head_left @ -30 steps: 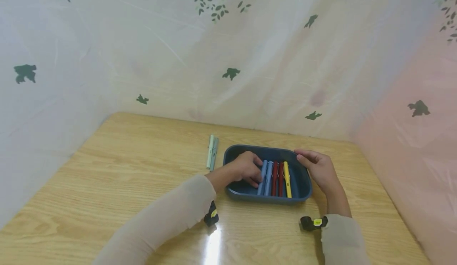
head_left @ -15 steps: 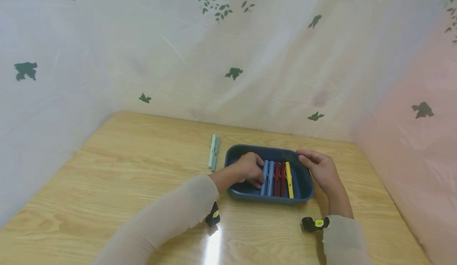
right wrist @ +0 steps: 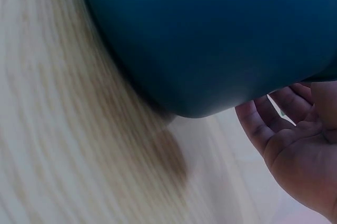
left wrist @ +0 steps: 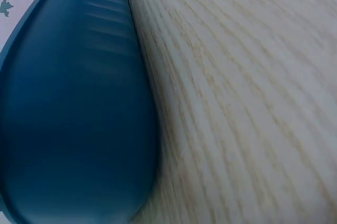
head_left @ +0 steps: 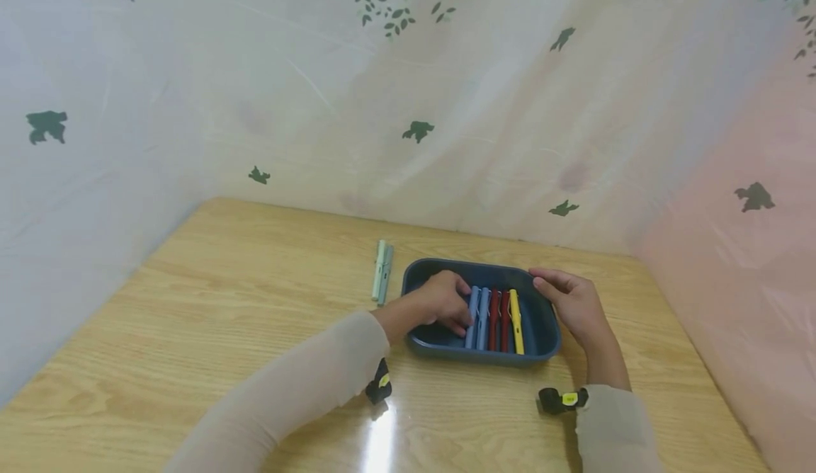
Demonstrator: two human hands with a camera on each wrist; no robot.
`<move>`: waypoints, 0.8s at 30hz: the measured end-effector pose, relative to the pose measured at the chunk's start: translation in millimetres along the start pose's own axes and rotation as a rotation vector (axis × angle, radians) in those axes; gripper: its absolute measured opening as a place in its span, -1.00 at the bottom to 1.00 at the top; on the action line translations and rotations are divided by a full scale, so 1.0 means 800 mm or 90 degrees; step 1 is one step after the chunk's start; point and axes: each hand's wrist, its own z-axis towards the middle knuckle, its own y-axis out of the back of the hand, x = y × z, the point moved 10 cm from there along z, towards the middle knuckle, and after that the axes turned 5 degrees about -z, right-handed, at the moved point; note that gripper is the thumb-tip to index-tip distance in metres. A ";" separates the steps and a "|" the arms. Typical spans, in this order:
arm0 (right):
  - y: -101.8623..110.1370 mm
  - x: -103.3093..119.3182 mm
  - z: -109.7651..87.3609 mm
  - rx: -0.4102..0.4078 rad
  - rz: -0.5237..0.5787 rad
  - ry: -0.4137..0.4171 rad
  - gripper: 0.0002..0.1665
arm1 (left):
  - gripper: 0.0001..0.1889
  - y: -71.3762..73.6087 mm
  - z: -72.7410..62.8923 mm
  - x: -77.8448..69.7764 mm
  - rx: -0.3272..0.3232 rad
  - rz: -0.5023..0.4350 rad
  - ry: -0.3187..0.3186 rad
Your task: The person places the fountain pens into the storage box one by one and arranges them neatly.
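Note:
In the head view a dark blue plastic box (head_left: 440,351) stands on the table, with a row of capped pens inside. My left hand (head_left: 443,301) reaches into it from the left. Its curled fingers pinch the leftmost blue pen (head_left: 472,310), partly covering it. Beside that lie a second blue pen (head_left: 483,321), two dark red pens (head_left: 494,321) and a yellow pen (head_left: 516,324). My right hand (head_left: 571,303) grips the box's far right corner, thumb and fingers at the rim. The right wrist view shows this hand (right wrist: 300,145) beside the box wall (right wrist: 210,40).
On the wooden table (head_left: 255,282), left of the box, a pale green pen (head_left: 379,271) and a grey-green pen (head_left: 385,275) lie side by side. A leaf-patterned curtain (head_left: 331,140) rises behind the table. The box's outer wall (left wrist: 79,113) fills the left wrist view's left side.
The head view shifts slightly. Both hands keep their places on the box and blue pen, and the row of pens looks the same.

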 end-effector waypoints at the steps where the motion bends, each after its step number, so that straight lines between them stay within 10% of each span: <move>1: 0.000 0.000 0.000 0.000 0.000 0.000 -0.38 | -0.39 0.001 0.000 -0.001 0.000 -0.002 0.000; 24: 0.001 -0.003 0.001 -0.004 0.013 -0.005 -0.36 | -0.41 0.065 -0.026 -0.055 0.080 -0.029 -0.082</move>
